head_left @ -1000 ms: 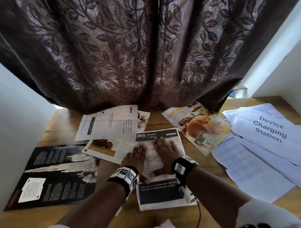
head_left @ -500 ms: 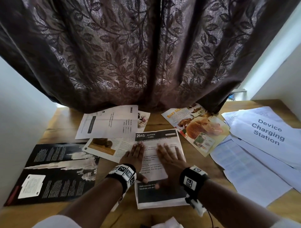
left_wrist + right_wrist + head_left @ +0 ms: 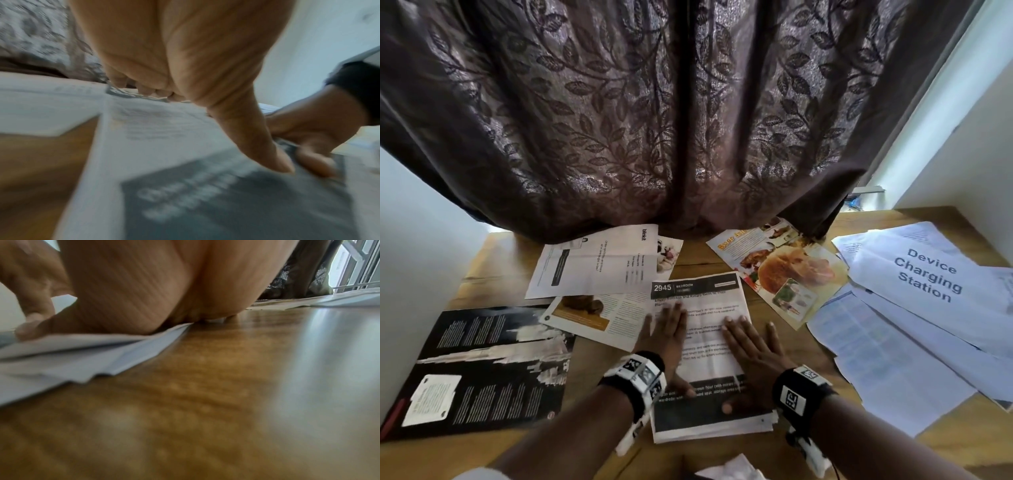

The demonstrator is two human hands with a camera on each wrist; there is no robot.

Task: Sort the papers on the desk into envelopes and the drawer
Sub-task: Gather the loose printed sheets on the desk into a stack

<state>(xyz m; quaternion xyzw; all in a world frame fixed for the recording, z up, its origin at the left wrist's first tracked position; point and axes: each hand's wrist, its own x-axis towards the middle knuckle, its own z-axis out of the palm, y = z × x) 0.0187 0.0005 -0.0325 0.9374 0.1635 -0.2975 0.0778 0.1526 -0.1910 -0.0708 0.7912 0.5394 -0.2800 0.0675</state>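
Head view: left hand (image 3: 666, 337) and right hand (image 3: 751, 354), both flat, have spread apart on the paper stack (image 3: 705, 342).

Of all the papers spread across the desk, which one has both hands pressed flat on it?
The sheet headed "2945 BEDROOM", nearest the person, under the left hand and right hand. The other papers around it lie untouched.
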